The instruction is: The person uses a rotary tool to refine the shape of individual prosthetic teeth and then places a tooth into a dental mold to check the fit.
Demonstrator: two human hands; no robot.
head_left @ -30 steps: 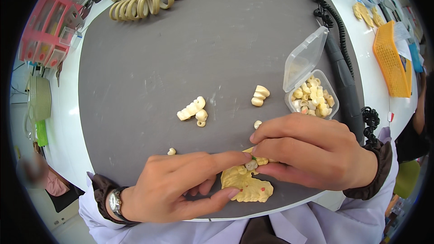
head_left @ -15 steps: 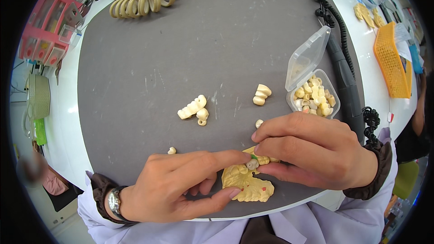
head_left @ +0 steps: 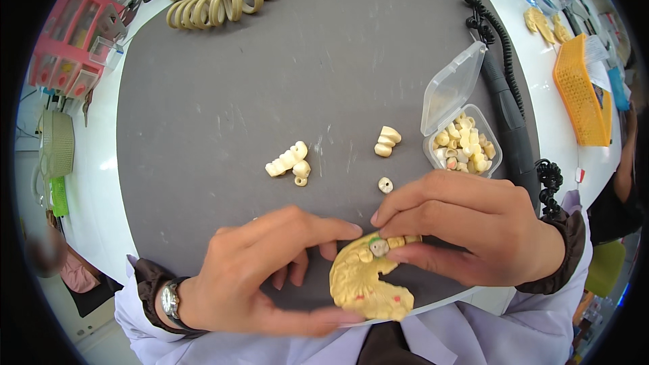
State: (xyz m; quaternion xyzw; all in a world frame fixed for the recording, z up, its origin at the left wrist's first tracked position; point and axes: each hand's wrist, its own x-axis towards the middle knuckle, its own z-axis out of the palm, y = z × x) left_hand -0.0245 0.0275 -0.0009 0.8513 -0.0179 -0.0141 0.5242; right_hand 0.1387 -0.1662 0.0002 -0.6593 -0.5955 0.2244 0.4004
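Observation:
My right hand is closed on the upper right part of a yellow dental cast, thumb and fingers beside a pale tooth piece with green around it. My left hand, slightly blurred, spans the cast's left side, index finger at the top edge and thumb at the bottom. The cast has red marks. Beyond lie a loose crown, a group of joined tooth pieces and a short bridge piece.
An open clear box of crowns sits right, beside a black handpiece with coiled cord. A beige coiled hose, pink drawers and orange basket line the mat. Other people show at left and right.
The cast has shifted down and turned between my hands, showing more of its left part. My left index finger rose and drew leftward, while the thumb moved lower along the cast.

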